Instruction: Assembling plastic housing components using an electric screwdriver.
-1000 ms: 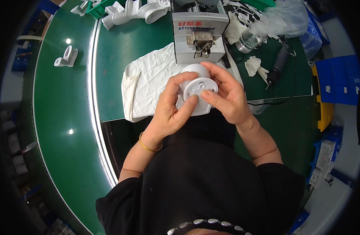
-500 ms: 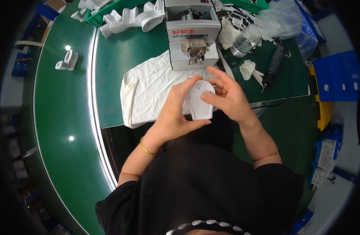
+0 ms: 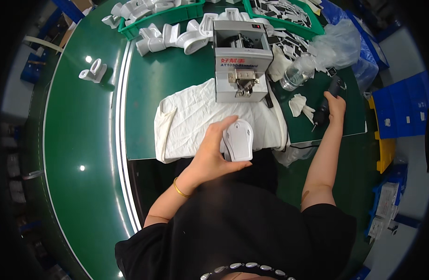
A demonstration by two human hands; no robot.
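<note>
My left hand (image 3: 210, 151) grips a white plastic housing (image 3: 240, 140) by its sides, thumb along the lower edge and fingers at the top. The housing's hollow, recessed face is turned up, with a small round boss near its rounded end. Out to the right, my right hand (image 3: 335, 105) is closed round a dark grey electric screwdriver (image 3: 321, 115), whose bit points down toward the near side of the table. The fingers' undersides are hidden. Beyond the left hand lies a white cloth (image 3: 191, 119), spread in front of a grey bench machine (image 3: 243, 60).
White housings (image 3: 171, 35) stand in a row behind the cloth, beside a green crate (image 3: 163, 17) of more. Another green crate (image 3: 312, 29) holds small black and white pieces. A clear jar (image 3: 297, 74) and crumpled white gloves (image 3: 299, 106) lie near the screwdriver. One white part (image 3: 94, 72) sits far left.
My right hand has left the white housing and reached right to the electric screwdriver, closing on it. The left hand still holds the housing. The view has shifted slightly.
</note>
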